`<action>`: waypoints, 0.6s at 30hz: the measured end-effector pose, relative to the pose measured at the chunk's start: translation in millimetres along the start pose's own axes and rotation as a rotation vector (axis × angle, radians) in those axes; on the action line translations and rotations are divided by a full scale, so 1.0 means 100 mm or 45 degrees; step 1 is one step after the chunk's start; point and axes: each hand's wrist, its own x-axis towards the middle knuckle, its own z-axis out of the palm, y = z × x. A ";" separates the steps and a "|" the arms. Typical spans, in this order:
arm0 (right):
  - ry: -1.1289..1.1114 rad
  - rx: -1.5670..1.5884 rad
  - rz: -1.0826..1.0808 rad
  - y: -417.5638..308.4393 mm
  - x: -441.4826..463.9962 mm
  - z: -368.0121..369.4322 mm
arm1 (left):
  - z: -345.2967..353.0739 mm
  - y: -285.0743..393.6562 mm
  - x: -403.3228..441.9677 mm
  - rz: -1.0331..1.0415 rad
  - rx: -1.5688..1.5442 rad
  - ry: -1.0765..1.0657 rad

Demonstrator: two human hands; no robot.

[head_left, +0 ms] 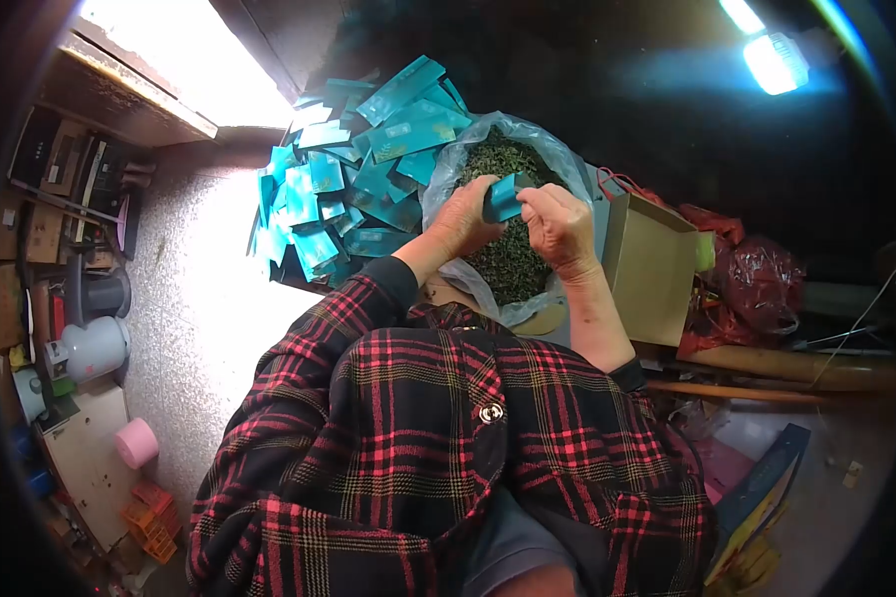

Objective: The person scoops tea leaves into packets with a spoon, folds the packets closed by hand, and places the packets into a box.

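Observation:
A small teal packet [503,200] is gripped in my left hand [465,217], its fingers wrapped around the side. My right hand [560,225] is closed, with thumb and fingertips pinched at the packet's right edge. Whatever lies between those fingertips is hidden. Below both hands, a clear plastic bag [442,181] stands with its mouth wide, full of dark green dried leaves [513,261]. Just left of the bag lies a loose heap of teal packets [380,179], some showing pale print.
An open cardboard box [653,267] stands right of the bag, beside red plastic bags [757,281]. Lower left are a pink cylinder [136,443], an orange crate [151,519] and a grey-white appliance [98,348]. A lit lamp [776,64] shines at upper right.

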 end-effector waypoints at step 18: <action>0.248 0.088 0.997 0.91 -0.72 0.74 | -0.14 -0.05 -0.11 -0.048 -0.043 0.023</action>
